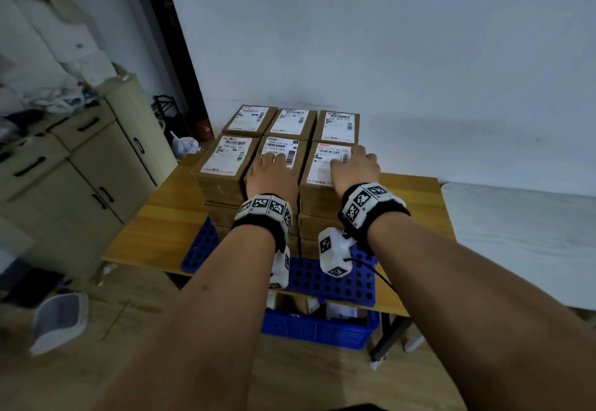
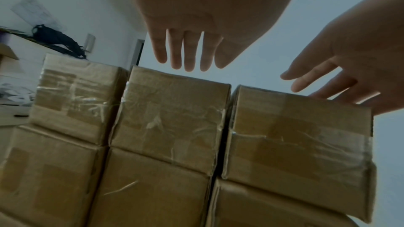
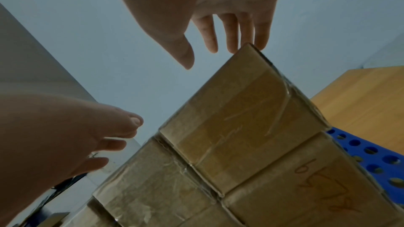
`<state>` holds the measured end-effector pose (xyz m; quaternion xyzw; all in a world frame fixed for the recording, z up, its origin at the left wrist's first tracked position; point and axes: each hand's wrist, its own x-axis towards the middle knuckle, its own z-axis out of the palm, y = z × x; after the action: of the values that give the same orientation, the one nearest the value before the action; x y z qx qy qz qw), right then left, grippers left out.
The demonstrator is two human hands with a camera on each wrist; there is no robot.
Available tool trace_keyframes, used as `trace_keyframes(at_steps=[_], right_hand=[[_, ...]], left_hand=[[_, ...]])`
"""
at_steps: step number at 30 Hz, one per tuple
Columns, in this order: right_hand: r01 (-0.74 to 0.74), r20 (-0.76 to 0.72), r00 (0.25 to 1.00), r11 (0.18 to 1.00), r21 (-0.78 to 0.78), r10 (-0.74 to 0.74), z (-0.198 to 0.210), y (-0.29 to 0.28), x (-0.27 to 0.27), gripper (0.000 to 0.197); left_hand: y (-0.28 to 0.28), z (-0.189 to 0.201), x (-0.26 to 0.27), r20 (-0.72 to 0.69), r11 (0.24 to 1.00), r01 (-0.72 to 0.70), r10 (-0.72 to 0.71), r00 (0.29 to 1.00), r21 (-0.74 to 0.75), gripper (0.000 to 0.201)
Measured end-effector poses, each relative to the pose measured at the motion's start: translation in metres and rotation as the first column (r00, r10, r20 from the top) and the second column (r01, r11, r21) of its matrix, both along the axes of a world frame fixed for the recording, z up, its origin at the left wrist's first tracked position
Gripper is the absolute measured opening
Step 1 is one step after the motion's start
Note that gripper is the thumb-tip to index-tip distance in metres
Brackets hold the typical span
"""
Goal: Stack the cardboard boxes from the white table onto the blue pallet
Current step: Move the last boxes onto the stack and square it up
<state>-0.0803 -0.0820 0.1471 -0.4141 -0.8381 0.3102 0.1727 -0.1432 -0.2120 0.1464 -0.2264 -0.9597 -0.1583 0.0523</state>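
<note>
Brown cardboard boxes with white labels stand stacked in layers on the blue pallet (image 1: 335,281), two rows of three on top. My left hand (image 1: 274,168) hovers flat over the front middle box (image 1: 280,152), fingers straight; the left wrist view shows the left hand (image 2: 186,53) just above that box (image 2: 172,118). My right hand (image 1: 354,168) lies over the front right box (image 1: 329,165) with fingers spread. In the right wrist view the right hand's fingertips (image 3: 260,44) meet the top edge of the box (image 3: 240,113). Neither hand grips anything.
The pallet sits on a wooden table (image 1: 167,213) against the pale wall. A blue crate (image 1: 319,326) with items stands under the table. Beige cabinets (image 1: 80,165) with clutter are at the left, and a white surface (image 1: 522,242) at the right.
</note>
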Motion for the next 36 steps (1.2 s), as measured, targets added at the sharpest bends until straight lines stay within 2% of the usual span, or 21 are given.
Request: trace_keyframes(at_steps=[6, 10, 13, 21, 24, 29, 36], right_hand=[[0.014, -0.005, 1.000, 1.000, -0.006, -0.014, -0.002, -0.005, -0.001, 0.056], [0.024, 0.059, 0.998, 0.997, -0.074, -0.019, -0.009, -0.009, 0.000, 0.055], [0.027, 0.068, 0.998, 0.994, -0.105, -0.020, -0.011, -0.012, -0.001, 0.056], [-0.010, 0.047, 0.999, 0.981, -0.192, 0.020, -0.004, -0.024, -0.002, 0.061], [-0.033, 0.079, 0.996, 0.985, -0.170, 0.047, -0.004, -0.024, -0.001, 0.058], [0.065, 0.107, 0.993, 0.992, -0.111, -0.054, -0.007, -0.035, -0.001, 0.059], [0.117, 0.135, 0.983, 0.991, 0.066, -0.125, -0.003, -0.055, 0.004, 0.067]], left_hand=[[-0.014, 0.000, -0.011, -0.065, 0.996, -0.083, 0.081, 0.995, -0.031, 0.046], [-0.026, -0.006, -0.025, 0.048, 0.989, -0.132, 0.136, 0.990, -0.072, 0.056], [-0.031, -0.011, -0.033, 0.133, 0.992, -0.078, 0.091, 0.987, -0.103, 0.062], [-0.036, -0.016, -0.033, 0.093, 0.988, 0.041, -0.028, 0.995, -0.148, 0.056], [-0.040, -0.017, -0.036, 0.076, 0.988, 0.070, -0.060, 0.995, -0.134, 0.055], [-0.046, -0.023, -0.035, 0.078, 0.989, 0.106, -0.098, 0.992, -0.103, 0.056], [-0.061, -0.020, -0.028, 0.027, 0.985, 0.167, -0.166, 0.986, -0.030, 0.057]])
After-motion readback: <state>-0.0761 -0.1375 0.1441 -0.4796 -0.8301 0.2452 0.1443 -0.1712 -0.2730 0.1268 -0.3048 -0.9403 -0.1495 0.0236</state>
